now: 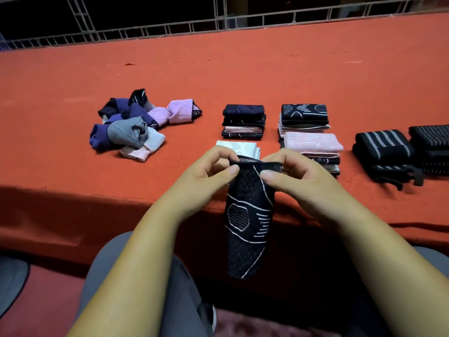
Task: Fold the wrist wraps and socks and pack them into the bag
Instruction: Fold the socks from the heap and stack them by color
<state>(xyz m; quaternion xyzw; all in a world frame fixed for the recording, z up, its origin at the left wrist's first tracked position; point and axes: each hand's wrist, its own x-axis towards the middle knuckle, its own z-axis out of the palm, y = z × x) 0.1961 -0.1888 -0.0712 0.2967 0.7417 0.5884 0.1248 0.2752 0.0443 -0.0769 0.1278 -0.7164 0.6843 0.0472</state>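
Observation:
A dark navy sock (247,222) with thin white line patterns hangs down in front of the table edge. My left hand (209,173) pinches the left side of its cuff and my right hand (296,176) pinches the right side, holding the opening stretched. Behind my hands lies a folded white sock (237,145). Farther back stand stacks of folded socks: a dark one (243,121), a second dark-topped one (303,116), and a pink-topped one (313,144). At the right lie black wrist wraps with grey stripes (384,148) and a further pile of wraps (430,147). No bag is in view.
A loose heap of unfolded purple, grey, pink and dark socks (136,125) lies at the left on the orange-red table (243,69). A white railing (218,23) runs behind the table. My grey-trousered knees (145,300) are below the table edge.

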